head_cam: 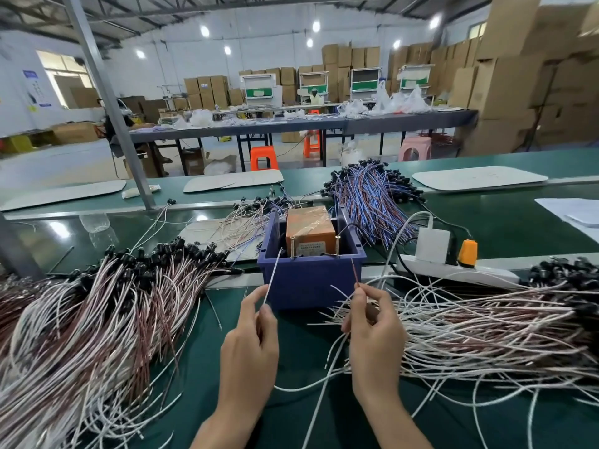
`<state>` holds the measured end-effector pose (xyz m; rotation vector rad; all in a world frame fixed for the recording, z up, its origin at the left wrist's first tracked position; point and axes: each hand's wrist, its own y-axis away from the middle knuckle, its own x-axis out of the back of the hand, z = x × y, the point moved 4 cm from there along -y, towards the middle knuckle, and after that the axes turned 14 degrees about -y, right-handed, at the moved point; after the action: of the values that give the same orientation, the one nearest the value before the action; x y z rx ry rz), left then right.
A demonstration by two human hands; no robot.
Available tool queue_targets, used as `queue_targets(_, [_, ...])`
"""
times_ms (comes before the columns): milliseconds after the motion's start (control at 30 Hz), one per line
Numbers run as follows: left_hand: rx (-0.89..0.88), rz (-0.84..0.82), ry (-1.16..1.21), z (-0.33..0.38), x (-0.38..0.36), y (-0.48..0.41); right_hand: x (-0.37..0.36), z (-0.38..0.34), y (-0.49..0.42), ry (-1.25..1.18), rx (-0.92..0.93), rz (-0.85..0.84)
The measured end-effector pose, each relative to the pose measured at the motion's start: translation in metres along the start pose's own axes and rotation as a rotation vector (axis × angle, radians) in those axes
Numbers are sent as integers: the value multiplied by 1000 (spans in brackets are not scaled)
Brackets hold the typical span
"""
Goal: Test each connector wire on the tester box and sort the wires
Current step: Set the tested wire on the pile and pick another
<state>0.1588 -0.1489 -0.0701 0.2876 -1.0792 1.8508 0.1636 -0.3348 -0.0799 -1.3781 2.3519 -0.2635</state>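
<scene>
An orange tester box sits inside a blue plastic bin on the green bench, with two metal posts standing at its front. My left hand pinches a white wire end that points up toward the left post. My right hand pinches a red wire end just below the bin's right front corner. Both wire tips hang short of the posts. A big heap of red-and-white wires lies to the left, another heap to the right.
A bundle of blue-and-red wires lies behind the bin. A white power strip with a white adapter and an orange plug sits to the right. Loose wires lie behind the bin on the left. A grey pole rises at the left.
</scene>
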Motion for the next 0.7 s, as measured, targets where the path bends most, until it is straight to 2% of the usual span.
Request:
queue_targets(167, [-25, -50, -37, 2, -5, -1, -6, 5, -6, -2, 5, 24])
queue_targets(700, [-50, -34, 27, -2, -9, -2, -12, 6, -10, 68, 63, -6])
